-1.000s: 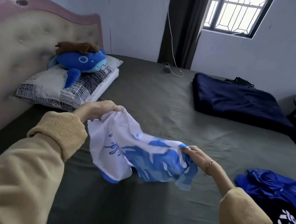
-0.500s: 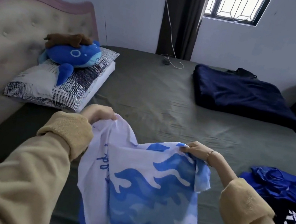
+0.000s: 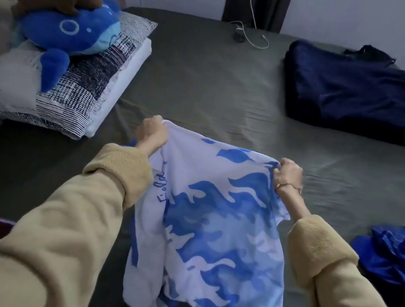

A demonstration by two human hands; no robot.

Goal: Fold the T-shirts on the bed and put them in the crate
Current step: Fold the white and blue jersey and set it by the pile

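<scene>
Both hands grip the shirt (image 3: 215, 221) at its top edge: my left hand (image 3: 152, 132) holds one corner bunched in curled fingers, my right hand (image 3: 288, 172) holds the other. Head view: the shirt hangs spread between them, its lower edge over the bed (image 3: 207, 80). A second shirt (image 3: 402, 254) lies crumpled to the right. No crate is in view. Risk: uneven tension when lowering may crease the cloth or lay it skewed, spoiling the fold.

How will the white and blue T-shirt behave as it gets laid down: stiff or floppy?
Probably floppy: the T-shirt drapes and creases below where the left hand and right hand grip its top edge. Likely light, since it hangs from two pinched corners. It may bunch up on the bed rather than landing flat.
</scene>
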